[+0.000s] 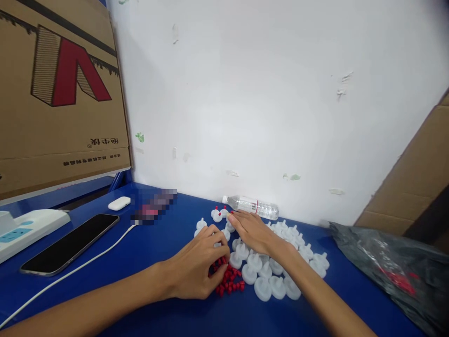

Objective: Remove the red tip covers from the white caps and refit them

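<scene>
My left hand (199,264) is curled over a pile of small red caps (229,283), with red pieces showing between its thumb and fingers. My right hand (256,231) reaches across the white translucent nozzle lids (264,271), fingers stretched out and palm down; what lies under it is hidden. Just beyond its fingertips stand a few white lids with red tips (217,215). Between the two hands, more white lids (225,234) are partly covered by the fingers.
A clear plastic bottle (250,206) lies against the white wall (245,93). At right is a grey plastic bag (389,267) with red pieces inside. On the left are a phone (70,243), a white cable (87,260), a power strip (35,229), a white case (119,203) and a cardboard box (63,126).
</scene>
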Tool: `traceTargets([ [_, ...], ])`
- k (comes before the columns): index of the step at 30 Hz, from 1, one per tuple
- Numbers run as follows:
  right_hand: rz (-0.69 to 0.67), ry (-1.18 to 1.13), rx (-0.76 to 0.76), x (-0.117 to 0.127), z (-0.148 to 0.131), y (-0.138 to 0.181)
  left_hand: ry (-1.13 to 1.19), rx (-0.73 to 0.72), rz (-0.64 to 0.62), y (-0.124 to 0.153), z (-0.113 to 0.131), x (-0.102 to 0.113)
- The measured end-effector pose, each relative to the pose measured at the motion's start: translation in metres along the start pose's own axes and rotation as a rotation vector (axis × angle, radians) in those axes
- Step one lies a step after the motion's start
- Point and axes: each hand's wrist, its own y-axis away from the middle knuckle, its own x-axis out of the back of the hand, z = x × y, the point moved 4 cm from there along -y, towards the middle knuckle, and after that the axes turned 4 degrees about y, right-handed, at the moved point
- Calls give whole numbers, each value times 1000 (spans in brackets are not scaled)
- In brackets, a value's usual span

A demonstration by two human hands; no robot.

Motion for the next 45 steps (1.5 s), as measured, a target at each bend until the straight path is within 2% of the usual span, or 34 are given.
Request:
traceTargets([
  [4,32,-43,3,6,-1,0,15,20,-24,0,-2,-1],
  [7,126,-89,-31,17,-1,-3,24,29,-22,0,-2,0],
  [10,231,-177,-96,27,0,-5,32,43,23,0,-3,4],
  [12,254,-258,-107,32,-1,-6,53,88,81,-1,-6,8],
  [18,114,-435,79,38,-28,-1,72,292,259,-3,-24,18],
  [22,13,-447,153,36,-50,7,69,332,259,-4,-31,17],
  [26,-3,-296,211,35,-61,12,124,301,216,-4,-32,17],
  [31,169,99,381,36,-69,12,301,306,252,-4,-37,21],
  [38,347,355,590,34,-81,13,653,416,363,-10,-48,16],
  [42,471,457,683,28,-86,16,780,468,410,-12,-44,10],
  [45,529,494,716,26,-79,17,837,500,417,-10,-38,11],
])
